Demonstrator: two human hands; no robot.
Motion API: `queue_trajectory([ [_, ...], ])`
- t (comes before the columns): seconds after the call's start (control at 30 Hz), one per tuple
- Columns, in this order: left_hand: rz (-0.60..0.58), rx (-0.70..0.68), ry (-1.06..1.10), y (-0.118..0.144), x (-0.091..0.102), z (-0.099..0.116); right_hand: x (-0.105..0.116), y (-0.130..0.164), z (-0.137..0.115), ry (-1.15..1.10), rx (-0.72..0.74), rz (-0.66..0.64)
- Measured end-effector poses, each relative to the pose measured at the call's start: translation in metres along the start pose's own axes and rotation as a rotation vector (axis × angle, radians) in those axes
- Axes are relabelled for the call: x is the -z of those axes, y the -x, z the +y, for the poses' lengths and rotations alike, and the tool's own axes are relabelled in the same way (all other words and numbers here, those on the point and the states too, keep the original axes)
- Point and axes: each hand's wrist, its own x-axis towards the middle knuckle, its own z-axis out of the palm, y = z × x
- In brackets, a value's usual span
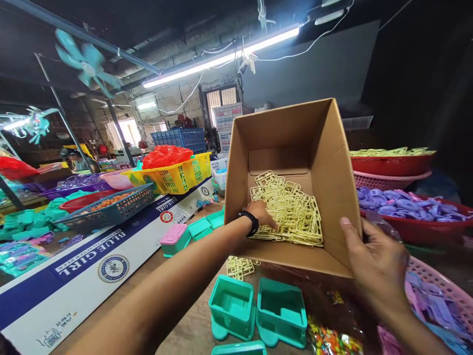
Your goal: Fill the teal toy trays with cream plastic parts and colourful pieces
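Cardboard box found tipped, open mouth toward me, over the near part of the surface; pale yellow plastic frames lie heaped and tangled inside it. My right hand grips the box's right wall, thumb on the inner face, fingers round the outside. My left hand is inside, at the left of the heap, fingers down among the frames. In my judgement, the step calls for a firm right grip so the box neither swings nor spills, and for the left fingers to go in shallow, gather a small lot and shake it loose, as such thin frames look apt to hook together and snap. Not established: my left fingertips are lost against the heap, so I cannot tell whether they pinch anything; the box's underside is out of sight, so whether it rests on something is open. A few loose frames on the surface are partly covered by the box, the nearest green tub is cut off below, and the coloured bits at lower right are too indistinct to identify.
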Motion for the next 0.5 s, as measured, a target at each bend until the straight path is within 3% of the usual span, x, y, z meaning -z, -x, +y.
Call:
queue_trajectory([
  [0.3, 0.008, -0.142, 0.061, -0.007, -0.013, -0.001, 0.002, -0.007, 0.006, 0.083, -0.04, -0.018],
  [0.5, 0.057, -0.199, 0.097, -0.006, 0.01, 0.016, -0.003, -0.024, 0.003, 0.128, -0.027, 0.011],
])
